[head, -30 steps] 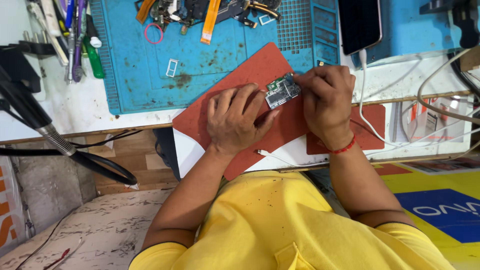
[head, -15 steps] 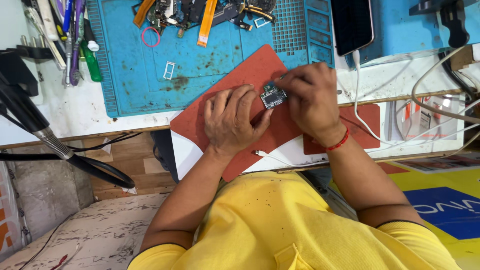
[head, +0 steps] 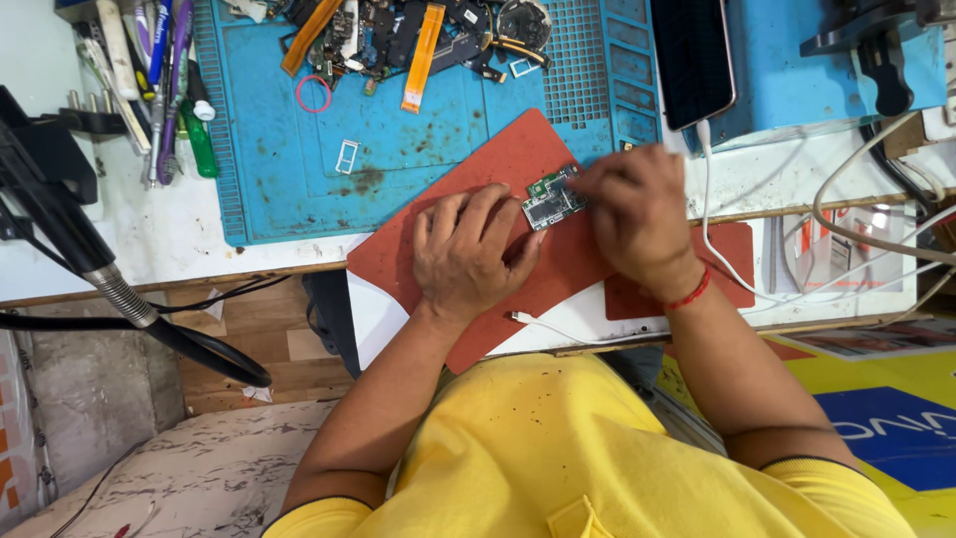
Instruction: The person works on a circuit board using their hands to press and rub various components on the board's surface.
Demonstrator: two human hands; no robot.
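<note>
A small green circuit board (head: 551, 201) lies on a red mat (head: 498, 159) at the bench edge. My left hand (head: 466, 257) rests palm down on the mat, its fingertips and thumb against the board's left side. My right hand (head: 637, 214), blurred by motion and wearing a red thread at the wrist, grips the board's right end. The board's far edge is hidden under my right fingers.
A blue work mat (head: 398, 130) behind holds loose phone parts, orange flex cables (head: 423, 55) and a pink ring (head: 313, 94). A dark phone (head: 692, 60) leans at the right with a white cable (head: 717, 239). Pens and tools (head: 159, 80) stand left; a black flexible arm (head: 90, 269) crosses the left.
My right hand slid over the board and drew back a little, so more of the board shows again. My left hand stays planted on the red mat.
</note>
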